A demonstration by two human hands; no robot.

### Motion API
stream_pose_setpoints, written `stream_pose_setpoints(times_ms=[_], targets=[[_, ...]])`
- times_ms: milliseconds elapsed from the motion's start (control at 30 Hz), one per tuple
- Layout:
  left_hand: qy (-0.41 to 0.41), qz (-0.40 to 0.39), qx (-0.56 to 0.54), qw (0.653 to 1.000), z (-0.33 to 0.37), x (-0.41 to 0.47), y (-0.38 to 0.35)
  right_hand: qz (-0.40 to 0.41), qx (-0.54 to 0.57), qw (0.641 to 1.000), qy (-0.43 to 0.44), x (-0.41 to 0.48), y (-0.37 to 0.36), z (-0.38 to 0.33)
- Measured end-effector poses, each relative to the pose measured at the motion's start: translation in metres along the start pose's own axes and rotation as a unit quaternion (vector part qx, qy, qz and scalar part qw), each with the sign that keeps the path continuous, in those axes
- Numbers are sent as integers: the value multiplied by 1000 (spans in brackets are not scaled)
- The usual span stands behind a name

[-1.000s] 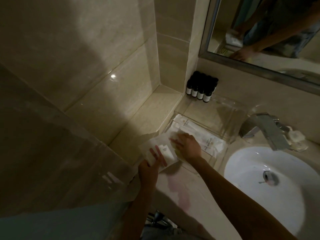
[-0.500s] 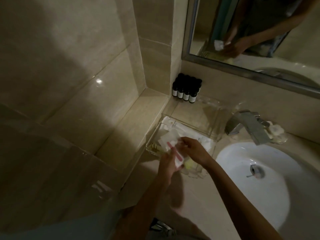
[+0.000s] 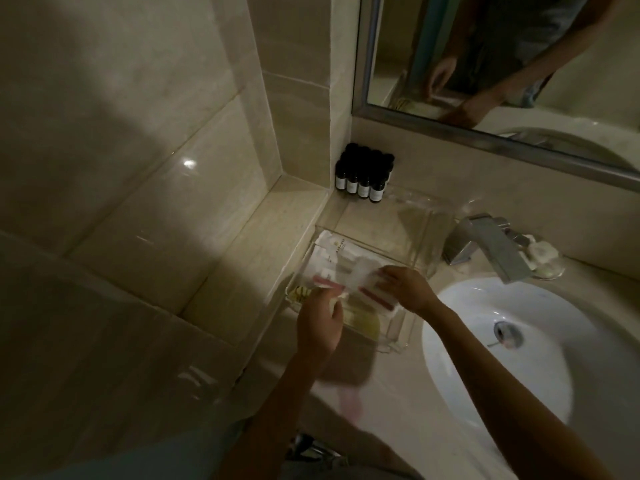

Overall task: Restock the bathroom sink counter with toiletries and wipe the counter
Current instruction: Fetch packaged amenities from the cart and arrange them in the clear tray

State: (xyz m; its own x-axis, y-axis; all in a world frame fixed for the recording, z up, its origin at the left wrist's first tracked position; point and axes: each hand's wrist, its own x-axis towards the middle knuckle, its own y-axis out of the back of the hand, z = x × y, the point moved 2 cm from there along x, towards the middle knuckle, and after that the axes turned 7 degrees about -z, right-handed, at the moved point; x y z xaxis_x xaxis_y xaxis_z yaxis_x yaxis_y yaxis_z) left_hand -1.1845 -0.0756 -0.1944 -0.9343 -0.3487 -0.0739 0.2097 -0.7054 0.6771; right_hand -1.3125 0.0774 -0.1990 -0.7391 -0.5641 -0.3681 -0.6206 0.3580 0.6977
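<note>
A clear acrylic tray (image 3: 398,346) sits on the beige counter left of the sink. White toiletry packets (image 3: 341,252) lie in its far part, something yellowish in its near part. Over the tray, my left hand (image 3: 320,325) and my right hand (image 3: 408,289) each pinch a small clear packet with a red strip (image 3: 375,294); the left one's packet (image 3: 323,281) is blurred. Several small black bottles (image 3: 363,178) with white labels stand in the corner behind the tray.
A white basin (image 3: 502,358) with a metal drain lies to the right, a chrome faucet (image 3: 485,247) behind it and a soap dish (image 3: 545,261) with pale pieces beside that. A mirror (image 3: 502,64) hangs above. Tiled walls close the left side.
Both hands have lifted from the packets on the counter edge to above the tray, and now hold red-striped packets apart from each other. The camera has shifted.
</note>
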Motion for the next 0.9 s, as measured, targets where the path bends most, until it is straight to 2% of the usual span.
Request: stream_pose_setpoints(times_ms=[133, 233, 400, 500, 667, 900], targets=[[-45, -29, 69, 996, -4, 13, -7, -37, -33, 999, -14, -1, -18, 2], [-64, -112, 109, 986, -1, 20, -16, -24, -86, 996, -14, -5, -28, -2], [-50, -178, 155, 970, -2, 26, -27, 14, -130, 991, -13, -15, -46, -8], [-29, -170, 173, 970, -1, 28, -28, 58, -115, 992, -8, -22, -61, -8], [-45, -144, 185, 971, 1, 34, -29, 148, -103, 984, -12, -23, -62, 3], [-47, -162, 223, 960, -2, 43, -31, 209, -96, 973, 14, -17, -57, 11]])
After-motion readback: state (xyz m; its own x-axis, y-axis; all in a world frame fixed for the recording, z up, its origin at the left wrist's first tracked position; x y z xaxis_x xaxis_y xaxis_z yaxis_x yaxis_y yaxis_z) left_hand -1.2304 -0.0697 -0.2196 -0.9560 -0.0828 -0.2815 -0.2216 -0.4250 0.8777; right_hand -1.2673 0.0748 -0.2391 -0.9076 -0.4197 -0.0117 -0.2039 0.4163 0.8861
